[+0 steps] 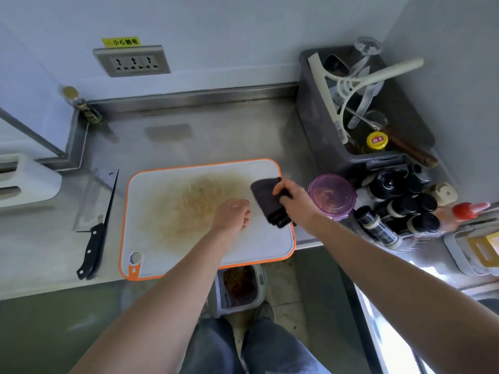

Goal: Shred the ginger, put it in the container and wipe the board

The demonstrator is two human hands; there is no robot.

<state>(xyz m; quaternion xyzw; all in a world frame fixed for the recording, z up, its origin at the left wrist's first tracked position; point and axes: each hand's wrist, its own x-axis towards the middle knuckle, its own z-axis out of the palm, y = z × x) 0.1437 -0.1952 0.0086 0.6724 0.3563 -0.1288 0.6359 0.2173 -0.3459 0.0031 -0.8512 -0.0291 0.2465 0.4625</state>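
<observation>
A white cutting board (151, 190) with an orange rim lies on the steel counter, its middle stained yellowish-brown. My right hand (293, 197) grips a dark folded cloth (266, 197) over the board's right edge. My left hand (232, 214) hovers over or rests on the board just left of the cloth, fingers loosely bent and holding nothing. A round container with a purple lid (332, 197) stands just right of the board, lid on, brownish contents showing through. A cleaver (97, 225) with a black handle lies left of the board.
A grey bin (318, 125) of utensils and a squeegee stands at the back right. Dark spice bottles (399, 206) and a red-capped bottle (469, 210) crowd the right. A waste bin (239, 286) sits on the floor below the counter edge. A small jar (83, 106) is in the back left corner.
</observation>
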